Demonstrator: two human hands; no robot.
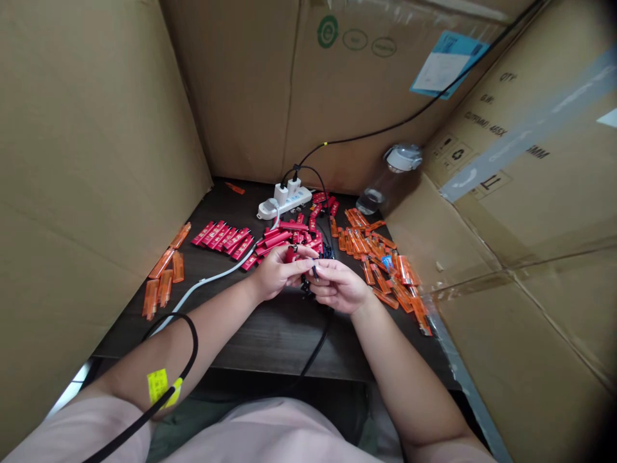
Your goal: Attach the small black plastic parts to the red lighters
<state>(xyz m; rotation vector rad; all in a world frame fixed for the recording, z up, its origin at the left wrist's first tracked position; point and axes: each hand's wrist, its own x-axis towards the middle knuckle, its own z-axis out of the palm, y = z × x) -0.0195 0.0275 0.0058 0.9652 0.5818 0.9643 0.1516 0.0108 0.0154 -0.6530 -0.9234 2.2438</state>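
Lighter [290, 254], probably, in the left hand [276, 275]

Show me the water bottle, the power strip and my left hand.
Water bottle [386, 182]: head view, on its clear body.
Power strip [292, 204]: head view, on its white top.
Left hand [276, 274]: head view, near the thumb's base.

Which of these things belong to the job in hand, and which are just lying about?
Probably part of the job:
red lighter, held
small dark piece, also held
other red lighters, loose and in a row
orange lighters, less certain, as none is held

Probably just lying about:
water bottle
power strip
white cable
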